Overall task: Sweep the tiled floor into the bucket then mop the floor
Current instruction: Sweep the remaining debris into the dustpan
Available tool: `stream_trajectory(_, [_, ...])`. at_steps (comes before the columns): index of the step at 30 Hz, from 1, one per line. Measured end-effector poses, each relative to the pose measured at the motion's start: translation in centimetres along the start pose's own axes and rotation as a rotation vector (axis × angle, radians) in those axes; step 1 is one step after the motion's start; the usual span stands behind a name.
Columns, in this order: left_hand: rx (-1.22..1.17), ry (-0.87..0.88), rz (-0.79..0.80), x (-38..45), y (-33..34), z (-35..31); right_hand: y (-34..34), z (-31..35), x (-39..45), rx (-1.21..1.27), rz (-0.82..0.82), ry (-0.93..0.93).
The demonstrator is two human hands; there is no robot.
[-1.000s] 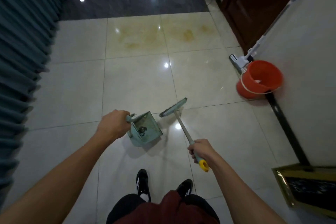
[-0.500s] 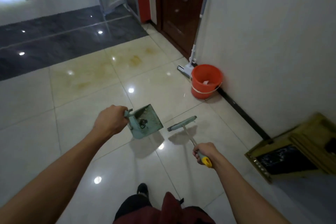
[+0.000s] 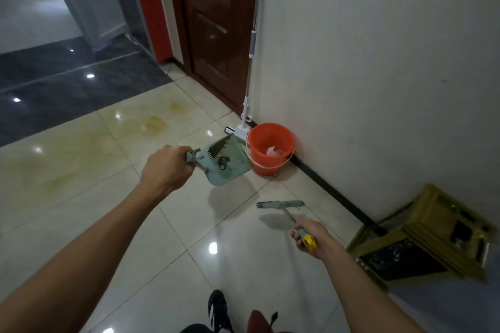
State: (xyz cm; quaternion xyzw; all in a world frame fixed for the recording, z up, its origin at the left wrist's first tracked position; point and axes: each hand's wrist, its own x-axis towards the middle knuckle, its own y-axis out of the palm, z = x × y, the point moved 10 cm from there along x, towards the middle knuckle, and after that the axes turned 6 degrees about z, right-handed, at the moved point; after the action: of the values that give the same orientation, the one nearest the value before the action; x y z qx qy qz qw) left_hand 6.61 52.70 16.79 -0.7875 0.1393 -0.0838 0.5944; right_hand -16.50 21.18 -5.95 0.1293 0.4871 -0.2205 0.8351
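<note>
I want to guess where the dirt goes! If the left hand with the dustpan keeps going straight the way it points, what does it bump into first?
Probably the orange bucket. The left hand holds the dustpan aimed toward it, and the pan's far edge already looks close to the rim, though depth is hard to judge from one view.

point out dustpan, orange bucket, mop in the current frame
dustpan (image 3: pixel 230 161): head view, middle of the pan's inner surface.
orange bucket (image 3: pixel 266 136): head view, inner back wall below the rim.
mop (image 3: pixel 251 62): head view, pole leaning at the wall corner.
</note>
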Motion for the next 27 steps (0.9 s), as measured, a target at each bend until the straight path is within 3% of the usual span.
stream_trajectory(14, [0.232,0.324,0.041,19.2,1.8,-11.8,-2.9,8.4,6.2,0.156,-0.009,0.023])
stream_trajectory(27, [0.737,0.582,0.218,26.1,9.5,-24.8,-6.2,13.9,12.7,0.224,0.066,0.048])
